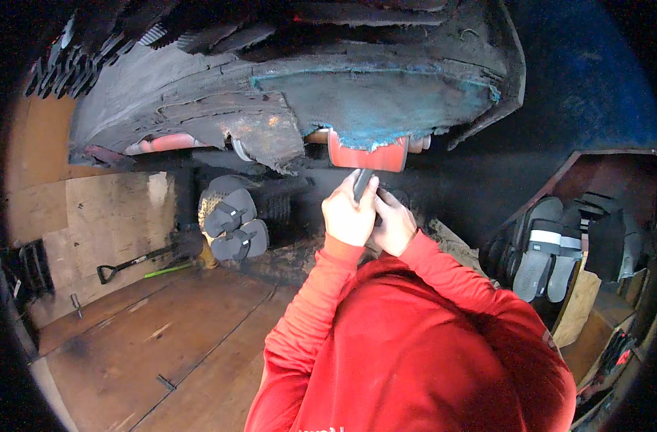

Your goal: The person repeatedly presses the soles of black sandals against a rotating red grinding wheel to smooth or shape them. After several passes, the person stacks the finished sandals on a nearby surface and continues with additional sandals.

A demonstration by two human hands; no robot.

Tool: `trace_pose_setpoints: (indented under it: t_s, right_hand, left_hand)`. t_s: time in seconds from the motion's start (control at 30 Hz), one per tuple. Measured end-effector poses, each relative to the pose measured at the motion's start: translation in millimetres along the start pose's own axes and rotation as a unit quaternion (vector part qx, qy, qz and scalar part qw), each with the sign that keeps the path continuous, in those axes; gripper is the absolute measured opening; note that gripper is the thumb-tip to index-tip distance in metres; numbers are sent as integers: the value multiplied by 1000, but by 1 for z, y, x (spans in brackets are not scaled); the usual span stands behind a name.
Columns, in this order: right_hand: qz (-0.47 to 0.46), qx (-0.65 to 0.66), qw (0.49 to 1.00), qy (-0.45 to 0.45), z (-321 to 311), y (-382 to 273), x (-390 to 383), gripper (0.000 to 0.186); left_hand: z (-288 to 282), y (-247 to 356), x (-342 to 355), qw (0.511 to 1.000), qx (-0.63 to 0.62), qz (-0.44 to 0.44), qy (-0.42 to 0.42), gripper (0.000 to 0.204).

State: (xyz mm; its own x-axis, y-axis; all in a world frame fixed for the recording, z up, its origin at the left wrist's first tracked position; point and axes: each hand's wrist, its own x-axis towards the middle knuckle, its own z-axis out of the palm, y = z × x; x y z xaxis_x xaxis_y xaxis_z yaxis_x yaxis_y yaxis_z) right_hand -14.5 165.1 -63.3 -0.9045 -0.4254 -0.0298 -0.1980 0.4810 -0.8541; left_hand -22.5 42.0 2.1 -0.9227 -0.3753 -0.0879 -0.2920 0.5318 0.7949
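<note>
Brown wooden floor panels (199,345) spread out below and to the left of the red sanding drum (368,157). Just under that drum I see a dark grey strip (361,186), though I cannot tell whether its upper end touches. On my feed the left hand (349,212) and right hand (395,222) meet beneath the drum, both with fingers clamped on the strip. Frayed blue cloth (393,104) drapes over the drum's top. Dark thong sandals (231,214) sit lower left of it, grey slide sandals (534,263) lower right, beyond the right sleeve (451,273).
</note>
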Motion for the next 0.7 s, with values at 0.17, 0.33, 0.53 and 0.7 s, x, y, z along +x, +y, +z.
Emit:
trace_pose_setpoints:
  t_s: [0.17, 0.33, 0.53, 0.7]
  right_hand:
    - [-57, -175, 982, 51, -8, 8, 3, 59]
    - [-106, -177, 975, 87, -1, 11, -7, 54]
    - [441, 706, 549, 77, -2, 34, -5, 76]
    - [229, 748, 620, -61, 18, 63, 50, 60]
  left_hand:
    - [-2, -5, -22, 983, -180, 26, 25, 35]
    - [-19, -30, -33, 966, -258, 16, -23, 37]
    - [-56, -41, -51, 984, -167, 40, -44, 37]
    - [-72, -6, -33, 990, 16, 141, -12, 30]
